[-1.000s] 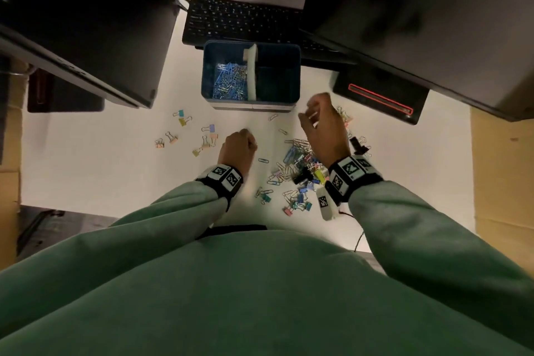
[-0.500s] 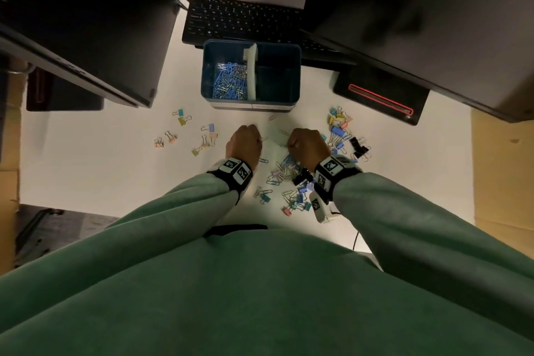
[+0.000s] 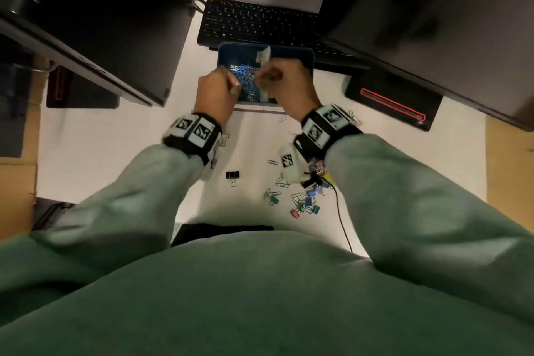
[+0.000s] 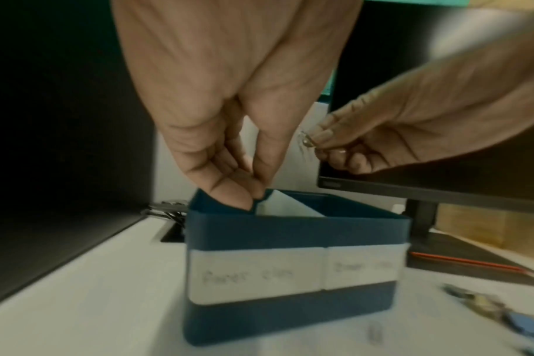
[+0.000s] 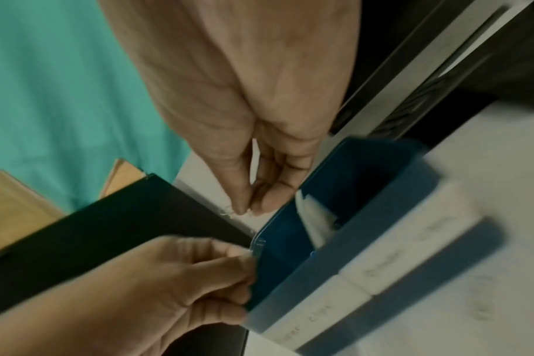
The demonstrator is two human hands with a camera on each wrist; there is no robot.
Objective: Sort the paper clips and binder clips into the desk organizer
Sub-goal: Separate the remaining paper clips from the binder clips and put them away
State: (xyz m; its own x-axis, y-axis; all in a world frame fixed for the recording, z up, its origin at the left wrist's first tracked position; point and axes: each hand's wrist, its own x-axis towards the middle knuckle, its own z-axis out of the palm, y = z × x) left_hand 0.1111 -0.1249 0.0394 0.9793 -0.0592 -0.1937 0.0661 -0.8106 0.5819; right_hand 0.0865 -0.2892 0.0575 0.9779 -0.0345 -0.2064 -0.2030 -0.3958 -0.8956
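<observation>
The blue desk organizer [image 3: 291, 50] stands before the keyboard, split by a white divider [image 3: 264, 55]. Its left compartment holds blue and silver paper clips [image 3: 242, 74]. Both hands hover over that compartment. My left hand [image 3: 231, 84] has its fingertips pinched together, seemingly on a small paper clip [image 5: 258, 242]. My right hand [image 3: 260, 76] pinches a silver paper clip [image 4: 304, 142] between thumb and forefinger. In the left wrist view the organizer [image 4: 290, 231] shows two white labels on its front. The right compartment is mostly hidden by my right hand.
A mixed pile of coloured binder clips and paper clips [image 3: 306, 201] lies on the white desk under my right wrist. A lone black binder clip [image 3: 232, 175] sits left of it. A keyboard [image 3: 260, 23], two monitors [image 3: 101, 23] [image 3: 433, 9] and a monitor base [image 3: 393, 101] surround the organizer.
Both hands have lifted from the desk beside the clip pile and moved forward over the organizer's left compartment, each with fingertips pinched.
</observation>
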